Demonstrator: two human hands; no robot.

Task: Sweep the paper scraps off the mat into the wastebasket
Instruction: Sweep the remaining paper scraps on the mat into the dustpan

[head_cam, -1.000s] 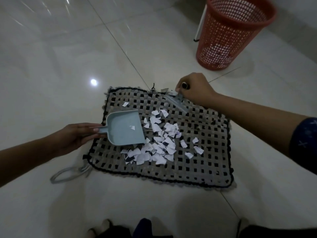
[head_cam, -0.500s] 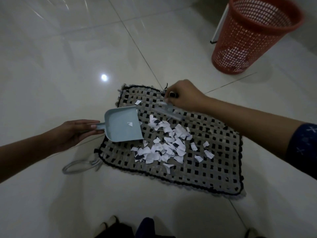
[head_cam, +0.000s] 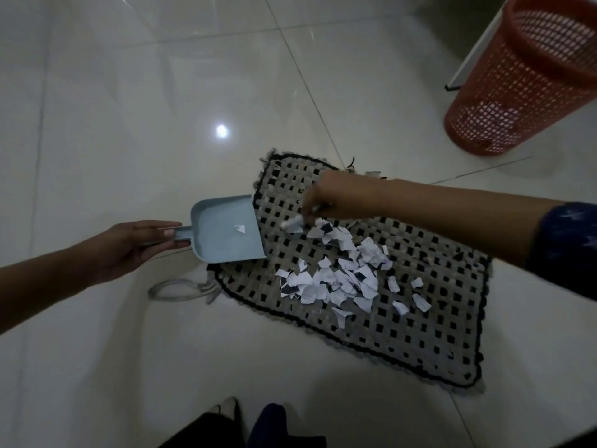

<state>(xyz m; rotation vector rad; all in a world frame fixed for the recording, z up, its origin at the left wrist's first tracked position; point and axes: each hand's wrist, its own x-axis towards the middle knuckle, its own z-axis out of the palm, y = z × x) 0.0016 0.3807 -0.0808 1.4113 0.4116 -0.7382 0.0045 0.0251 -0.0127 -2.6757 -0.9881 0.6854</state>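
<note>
A grey and black woven mat (head_cam: 420, 337) lies on the tiled floor. Several white paper scraps (head_cam: 339, 276) are piled on its middle. My left hand (head_cam: 129, 247) grips the handle of a light blue dustpan (head_cam: 223, 234), whose open lip rests on the mat's left edge; one scrap lies inside it. My right hand (head_cam: 336, 198) holds a small brush (head_cam: 292, 224), its pale head down on the mat just right of the dustpan, at the pile's upper edge. An orange mesh wastebasket (head_cam: 529, 79) stands at the top right, apart from the mat.
A grey cord loop (head_cam: 177, 289) lies on the floor by the mat's near left corner. A white panel edge (head_cam: 475, 50) leans behind the wastebasket. My feet and dark clothing (head_cam: 245, 421) show at the bottom. Glossy white tiles surround the mat.
My right hand has swept the brush from the mat's far edge down and left toward the dustpan. The dustpan has slid to the mat's left edge. The view has shifted left.
</note>
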